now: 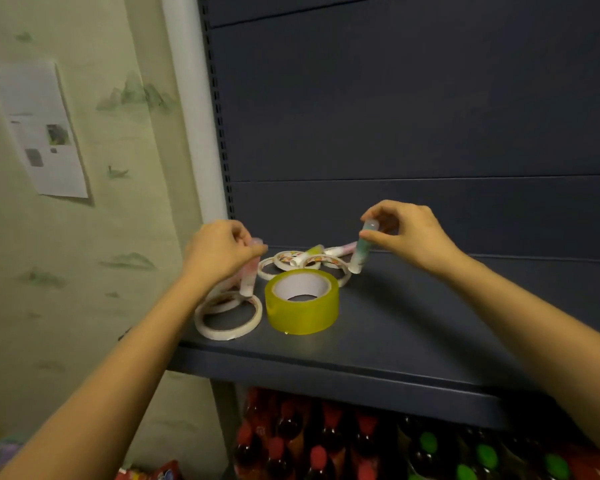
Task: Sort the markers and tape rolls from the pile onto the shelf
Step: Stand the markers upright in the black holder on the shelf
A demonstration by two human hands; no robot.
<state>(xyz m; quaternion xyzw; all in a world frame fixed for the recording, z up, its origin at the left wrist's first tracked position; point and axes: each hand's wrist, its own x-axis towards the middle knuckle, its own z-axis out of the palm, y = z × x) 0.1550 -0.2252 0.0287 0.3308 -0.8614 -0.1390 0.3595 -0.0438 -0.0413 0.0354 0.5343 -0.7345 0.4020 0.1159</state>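
On the dark blue shelf (413, 327) lies a pile at the left. My left hand (219, 249) grips a pinkish marker (249, 277), held upright over thin white tape rolls (227, 317). My right hand (404, 232) pinches the top of a greenish marker (361, 251), which stands upright with its tip near the shelf. A wide yellow tape roll (302, 301) sits in front between my hands. Behind it lie more thin white tape rolls (321, 265), a yellow-capped marker (307, 254) and a pale pink marker (342, 250).
The shelf's back panel (413, 116) rises behind the pile, with its slotted upright (219, 109) at the left. A wallpapered wall with a paper sheet (39, 129) lies to the left. Bottles with red and green caps (378, 441) stand on the level below.
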